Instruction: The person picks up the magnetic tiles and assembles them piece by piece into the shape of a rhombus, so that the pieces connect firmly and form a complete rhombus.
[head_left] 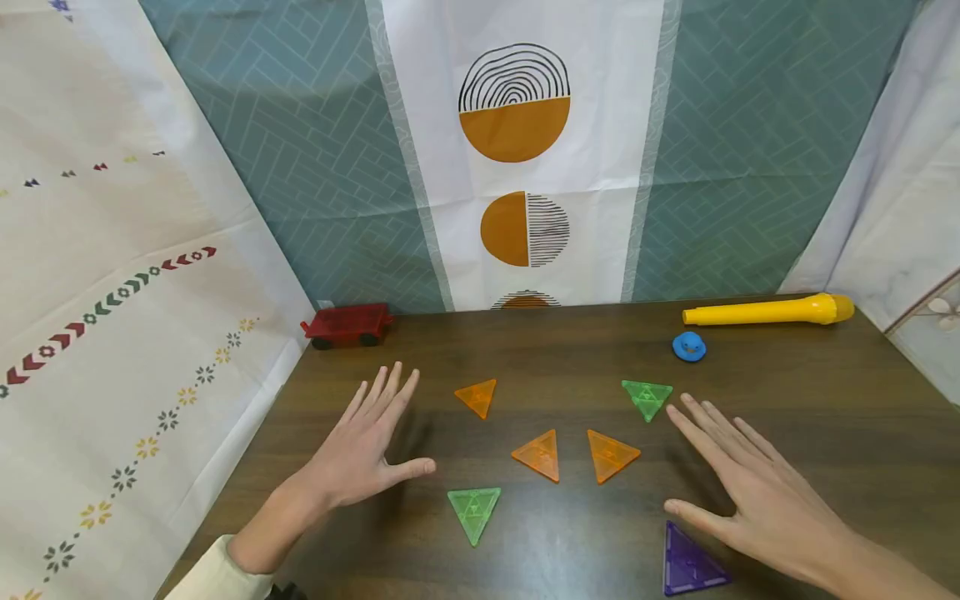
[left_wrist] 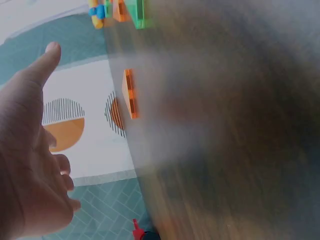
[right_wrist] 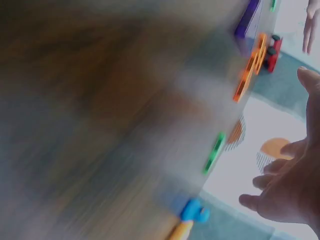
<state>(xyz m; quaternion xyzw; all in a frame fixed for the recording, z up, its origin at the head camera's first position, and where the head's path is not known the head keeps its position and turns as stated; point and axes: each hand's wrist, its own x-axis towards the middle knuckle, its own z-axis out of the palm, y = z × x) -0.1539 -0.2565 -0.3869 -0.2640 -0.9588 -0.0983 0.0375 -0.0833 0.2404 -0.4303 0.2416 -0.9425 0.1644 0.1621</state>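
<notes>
My left hand (head_left: 358,454) is held over the left of the table with fingers straight, thumb out, holding nothing. On the other side my right hand (head_left: 765,492) is spread the same way, also without anything in it. Translucent triangle tiles lie flat between them. An orange triangle (head_left: 477,398) and a green triangle (head_left: 475,513) are nearest the left hand. In the middle lie two more, one orange triangle (head_left: 540,456) beside another orange triangle (head_left: 611,456). Close to the right fingertips is a green triangle (head_left: 647,399); a purple triangle (head_left: 692,563) lies below the right thumb.
A red toy wagon (head_left: 347,325) stands at the table's back left. At the back right lie a yellow toy microphone (head_left: 768,311) and a small blue rubber duck (head_left: 689,346). Patterned cloths hang behind the dark wooden table (head_left: 570,358) and at its sides.
</notes>
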